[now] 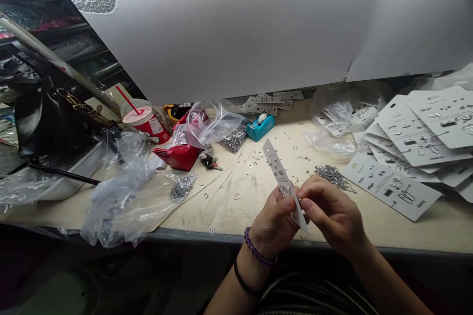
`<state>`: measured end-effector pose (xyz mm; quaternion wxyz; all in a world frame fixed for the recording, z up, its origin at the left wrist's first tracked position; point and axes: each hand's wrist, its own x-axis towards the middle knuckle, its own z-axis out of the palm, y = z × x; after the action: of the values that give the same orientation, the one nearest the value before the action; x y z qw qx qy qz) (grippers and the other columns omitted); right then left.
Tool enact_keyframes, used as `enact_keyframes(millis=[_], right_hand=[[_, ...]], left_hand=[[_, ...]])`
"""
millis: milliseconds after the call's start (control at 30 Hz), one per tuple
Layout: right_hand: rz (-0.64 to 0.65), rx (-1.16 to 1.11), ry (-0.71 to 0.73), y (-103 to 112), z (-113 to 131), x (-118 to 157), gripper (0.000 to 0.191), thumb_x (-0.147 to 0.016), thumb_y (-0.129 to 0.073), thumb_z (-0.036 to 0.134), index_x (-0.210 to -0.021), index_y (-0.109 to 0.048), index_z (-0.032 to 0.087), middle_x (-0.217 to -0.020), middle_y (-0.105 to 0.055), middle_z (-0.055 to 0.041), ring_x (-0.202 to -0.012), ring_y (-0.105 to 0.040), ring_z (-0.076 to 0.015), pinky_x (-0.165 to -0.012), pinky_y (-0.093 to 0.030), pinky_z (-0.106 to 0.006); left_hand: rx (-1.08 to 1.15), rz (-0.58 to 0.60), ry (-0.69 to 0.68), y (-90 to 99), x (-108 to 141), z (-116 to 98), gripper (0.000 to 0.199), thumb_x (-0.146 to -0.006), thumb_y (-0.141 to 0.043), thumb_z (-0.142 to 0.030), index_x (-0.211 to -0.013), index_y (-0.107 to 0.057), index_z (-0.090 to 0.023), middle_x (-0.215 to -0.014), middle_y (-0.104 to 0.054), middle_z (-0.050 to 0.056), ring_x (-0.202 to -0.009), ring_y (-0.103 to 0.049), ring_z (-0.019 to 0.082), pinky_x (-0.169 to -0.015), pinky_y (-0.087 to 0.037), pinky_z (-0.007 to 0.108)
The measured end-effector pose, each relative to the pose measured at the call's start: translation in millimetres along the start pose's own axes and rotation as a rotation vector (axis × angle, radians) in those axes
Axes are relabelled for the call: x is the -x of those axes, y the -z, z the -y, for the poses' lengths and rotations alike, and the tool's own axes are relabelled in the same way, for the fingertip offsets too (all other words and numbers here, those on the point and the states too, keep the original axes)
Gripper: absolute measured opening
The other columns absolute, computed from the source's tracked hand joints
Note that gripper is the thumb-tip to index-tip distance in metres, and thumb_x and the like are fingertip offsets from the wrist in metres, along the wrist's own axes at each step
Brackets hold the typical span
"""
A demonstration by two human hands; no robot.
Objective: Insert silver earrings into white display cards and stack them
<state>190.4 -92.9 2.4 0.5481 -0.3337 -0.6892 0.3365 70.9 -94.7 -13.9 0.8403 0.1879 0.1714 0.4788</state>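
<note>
My left hand (275, 219), with a purple bead bracelet at its wrist, grips a white earring card (275, 167) near its lower half. The card is tilted and seen almost edge-on, with small metal pieces on its face. My right hand (332, 211) is closed in a pinch at the card's right side, behind it; whatever sits between thumb and forefinger is too small to make out. A pile of small metal pieces (332, 177) lies just beyond my right hand. Beside it rests a filled earring card (393, 187).
Overlapping cards (417, 130) are heaped at the right. Farther back stand a blue tape dispenser (260, 127), a red holder (179, 157) and a red-and-white cup (146, 123). Keys (209, 160) and loose rings lie mid-table. Plastic bags (118, 202) cover the left.
</note>
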Motion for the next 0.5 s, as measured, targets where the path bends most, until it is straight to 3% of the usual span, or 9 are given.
enact_keyframes(millis=[200,500], right_hand=[[0.064,0.021,0.005,5,1,-2,0.007,-0.079,-0.053,0.015,-0.077,-0.057,0.020,-0.065,-0.052,0.0009,-0.056,-0.048,-0.0099,-0.049,-0.042,-0.023],[0.212,0.027,-0.169,19,9,-1,0.012,-0.082,-0.054,0.023,-0.073,-0.059,0.018,-0.065,-0.056,-0.0005,-0.057,-0.050,-0.0097,-0.052,-0.042,-0.023]], left_hand=[[0.018,0.036,-0.016,0.3,-2,4,0.030,-0.060,-0.077,-0.028,-0.068,-0.052,-0.015,-0.064,-0.038,-0.002,-0.060,-0.037,0.007,-0.059,-0.035,0.018],[-0.046,0.007,0.012,4.4,-5,6,0.036,-0.057,-0.079,-0.023,-0.076,-0.050,-0.015,-0.068,-0.043,-0.002,-0.065,-0.045,0.009,-0.063,-0.037,0.020]])
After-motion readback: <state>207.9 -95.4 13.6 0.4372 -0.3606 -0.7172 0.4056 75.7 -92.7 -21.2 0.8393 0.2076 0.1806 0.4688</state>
